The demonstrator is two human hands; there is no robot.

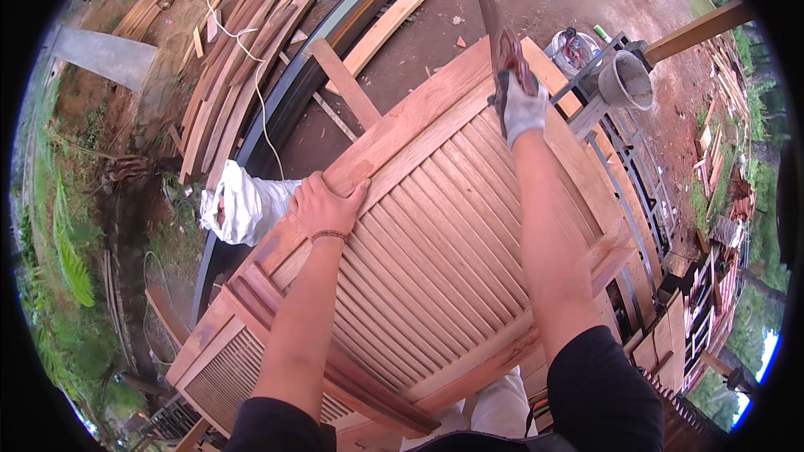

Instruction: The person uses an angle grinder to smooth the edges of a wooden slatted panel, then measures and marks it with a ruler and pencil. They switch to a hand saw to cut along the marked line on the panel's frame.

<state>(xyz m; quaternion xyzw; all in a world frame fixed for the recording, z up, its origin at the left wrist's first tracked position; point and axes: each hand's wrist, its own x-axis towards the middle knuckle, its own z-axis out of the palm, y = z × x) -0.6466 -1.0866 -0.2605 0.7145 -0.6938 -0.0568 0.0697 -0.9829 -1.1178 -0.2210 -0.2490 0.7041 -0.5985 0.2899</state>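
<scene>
A large louvered wooden door [435, 192] lies flat below me, its slats running between wide frame boards. My left hand [322, 208], bare with a bracelet at the wrist, is closed over the door's far-left frame edge. At the far corner my right hand [523, 107], in a grey and white glove, grips a handsaw [507, 54]. The saw's reddish handle is partly covered by my fingers, and its blade points up and away past the corner. Whether the teeth touch the wood I cannot tell.
White sacking [251, 205] bulges beside my left hand. Stacked planks [243, 75] and long dark metal beams [276, 109] lie beyond. A grey bucket [626, 80] and a tub [573, 50] stand right of the saw. A pale cable [261, 88] trails across the planks.
</scene>
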